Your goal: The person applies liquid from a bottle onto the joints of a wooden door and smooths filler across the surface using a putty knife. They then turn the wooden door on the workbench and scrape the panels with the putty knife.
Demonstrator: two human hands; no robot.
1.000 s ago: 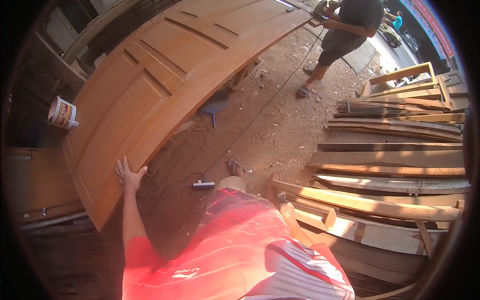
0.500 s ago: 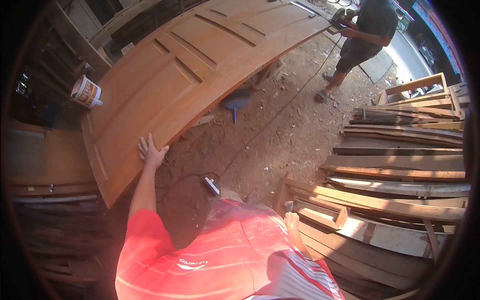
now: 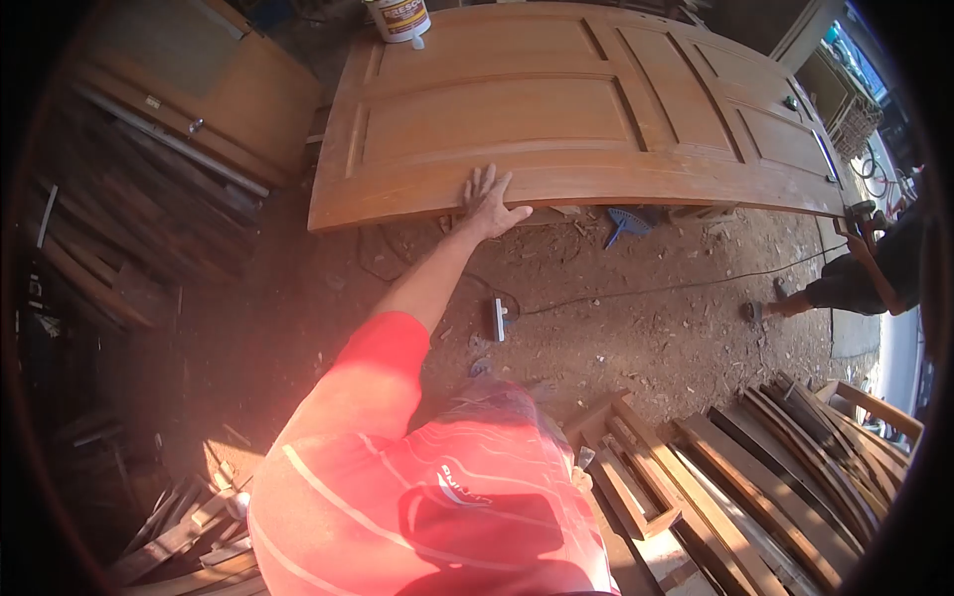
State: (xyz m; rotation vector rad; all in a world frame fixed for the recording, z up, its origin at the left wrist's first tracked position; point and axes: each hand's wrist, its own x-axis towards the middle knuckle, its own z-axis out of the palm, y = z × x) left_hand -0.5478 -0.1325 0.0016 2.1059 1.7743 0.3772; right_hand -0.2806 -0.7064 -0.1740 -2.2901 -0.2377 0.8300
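Observation:
A brown panelled wooden door (image 3: pixel 497 114) lies flat, raised above the ground. My left hand (image 3: pixel 489 204) rests on its near edge with the fingers spread and nothing in them. Low beside my red shirt, my right hand (image 3: pixel 580 479) is partly hidden. It is closed on a small tool with a flat greyish end (image 3: pixel 584 458); whether this is a brush or a scraper I cannot tell. A white labelled bucket (image 3: pixel 399 18) stands on the door's far left part.
At the right, a co-worker (image 3: pixel 874 263) holds a dark power tool (image 3: pixel 865 216) at the door's end. A cable (image 3: pixel 656 288) crosses the dirt floor. A blue rake-like head (image 3: pixel 626 223) lies under the door. Stacked planks (image 3: pixel 755 467) and a wooden frame (image 3: pixel 621 457) lie at lower right.
My view has swung left, so the door and co-worker appear farther right. My left hand stays on the door's near edge. My right hand stays low at my side.

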